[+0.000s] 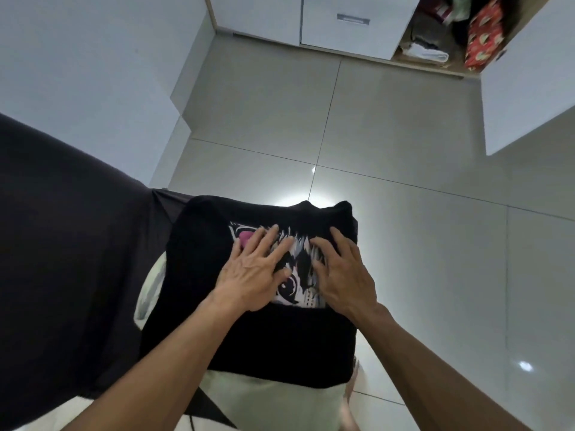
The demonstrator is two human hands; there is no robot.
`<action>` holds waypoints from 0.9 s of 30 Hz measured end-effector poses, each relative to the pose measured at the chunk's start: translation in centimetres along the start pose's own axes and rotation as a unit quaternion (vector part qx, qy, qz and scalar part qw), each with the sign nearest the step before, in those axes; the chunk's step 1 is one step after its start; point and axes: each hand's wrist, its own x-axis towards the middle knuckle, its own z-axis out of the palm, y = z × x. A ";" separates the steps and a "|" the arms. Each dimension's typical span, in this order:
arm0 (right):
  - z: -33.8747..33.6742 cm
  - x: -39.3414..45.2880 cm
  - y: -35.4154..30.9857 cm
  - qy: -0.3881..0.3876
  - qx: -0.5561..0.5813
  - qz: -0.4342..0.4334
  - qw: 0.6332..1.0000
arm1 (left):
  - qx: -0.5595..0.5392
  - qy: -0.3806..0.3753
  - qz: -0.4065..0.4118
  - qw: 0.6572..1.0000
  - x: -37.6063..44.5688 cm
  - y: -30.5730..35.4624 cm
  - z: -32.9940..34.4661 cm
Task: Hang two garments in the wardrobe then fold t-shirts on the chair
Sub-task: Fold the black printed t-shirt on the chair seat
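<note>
1. Black t-shirt [249, 337] with a white and pink print, folded, lying on a pale chair [273, 396] at lower centre
2. Left hand [253, 269] flat on the print, fingers straight and spread, gripping nothing
3. Right hand [343, 272] flat beside it on the same shirt, fingers spread, gripping nothing
4. Dark cloth [62, 259] draped at the left, touching the shirt's edge
5. Pale glossy tiled floor [404, 135] beyond
6. White wardrobe [342, 23] at the top, right door open, folded clothes [426, 45] and a red patterned bundle [485, 35] inside
</note>
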 end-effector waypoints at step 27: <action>-9.5 15.7 16.3 -0.291 0.107 -0.052 0.949 | -0.111 -0.051 -0.030 0.992 16.9 4.2 -9.4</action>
